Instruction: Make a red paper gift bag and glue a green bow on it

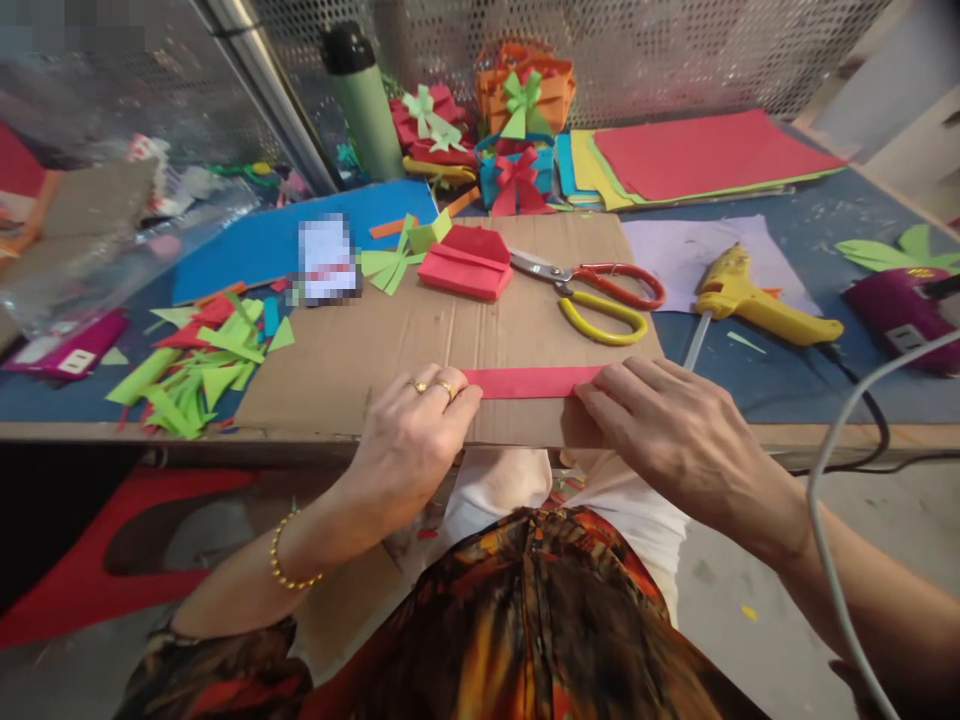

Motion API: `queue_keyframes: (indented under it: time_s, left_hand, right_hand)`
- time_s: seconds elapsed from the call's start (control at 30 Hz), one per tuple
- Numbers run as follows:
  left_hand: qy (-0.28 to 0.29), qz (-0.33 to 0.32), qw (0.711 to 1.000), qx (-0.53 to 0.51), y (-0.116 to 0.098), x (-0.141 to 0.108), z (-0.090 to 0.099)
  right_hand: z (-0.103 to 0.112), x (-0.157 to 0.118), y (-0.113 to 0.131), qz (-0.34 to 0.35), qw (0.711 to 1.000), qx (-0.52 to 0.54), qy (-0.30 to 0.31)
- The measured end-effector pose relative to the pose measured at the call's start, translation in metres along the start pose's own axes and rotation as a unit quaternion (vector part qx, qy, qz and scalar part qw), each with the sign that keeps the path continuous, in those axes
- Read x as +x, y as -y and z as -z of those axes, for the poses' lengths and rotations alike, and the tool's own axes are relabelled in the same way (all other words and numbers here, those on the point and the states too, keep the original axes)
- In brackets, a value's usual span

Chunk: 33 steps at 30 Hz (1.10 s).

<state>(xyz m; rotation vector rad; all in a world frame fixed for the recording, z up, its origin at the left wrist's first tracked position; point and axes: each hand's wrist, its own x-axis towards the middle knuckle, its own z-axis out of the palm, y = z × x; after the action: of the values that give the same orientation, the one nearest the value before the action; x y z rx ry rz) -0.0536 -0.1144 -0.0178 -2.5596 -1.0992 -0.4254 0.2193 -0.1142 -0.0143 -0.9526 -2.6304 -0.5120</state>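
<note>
Our left hand (pixel 416 425) and right hand (pixel 664 425): fingers pinching red strip (pixel 529 383) | near bench (pixel 772 390) front edge | uneven pull may crease it

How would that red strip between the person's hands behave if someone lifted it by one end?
The strip looks like paper, so it is probably very light. Being long and narrow, it would likely bend or droop somewhat from one end. Its flat shape suggests it would slide, not roll, if pushed.
</note>
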Motion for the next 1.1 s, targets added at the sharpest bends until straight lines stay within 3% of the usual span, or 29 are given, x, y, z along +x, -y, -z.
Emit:
queue_keyframes:
  time_s: [0.17, 0.37, 0.53, 0.63, 0.73, 0.87, 1.0, 1.1]
  left_hand:
    - [0.009, -0.031, 0.998, 0.062, 0.001, 0.008, 0.001]
    - [0.001, -0.066, 0.996, 0.066, 0.006, 0.013, -0.002]
    - [0.031, -0.01, 0.999, -0.032, 0.012, 0.013, -0.008]
    - [0.064, 0.022, 0.993, -0.095, 0.018, 0.018, -0.01]
    - [0.094, 0.048, 0.982, -0.156, 0.022, 0.021, -0.011]
    - [0.089, 0.091, 0.962, -0.241, 0.025, 0.021, -0.014]
    - [0.103, 0.119, 0.946, -0.283, 0.029, 0.022, -0.015]
    - [0.123, 0.121, 0.939, -0.298, 0.033, 0.024, -0.013]
  right_hand:
    - [-0.003, 0.006, -0.011, -0.003, 0.999, 0.034, 0.005]
    - [-0.006, 0.002, -0.013, -0.009, 0.997, 0.071, 0.006]
    - [-0.014, 0.002, -0.023, -0.043, 0.988, 0.151, -0.006]
    - [-0.018, 0.007, -0.033, -0.036, 0.982, 0.183, 0.019]
    - [-0.024, 0.01, -0.038, -0.05, 0.978, 0.198, 0.03]
    - [-0.033, 0.009, -0.039, -0.101, 0.967, 0.231, 0.022]
    - [-0.036, 0.009, -0.043, -0.163, 0.951, 0.257, 0.061]
    - [-0.032, 0.011, -0.047, -0.164, 0.944, 0.273, 0.084]
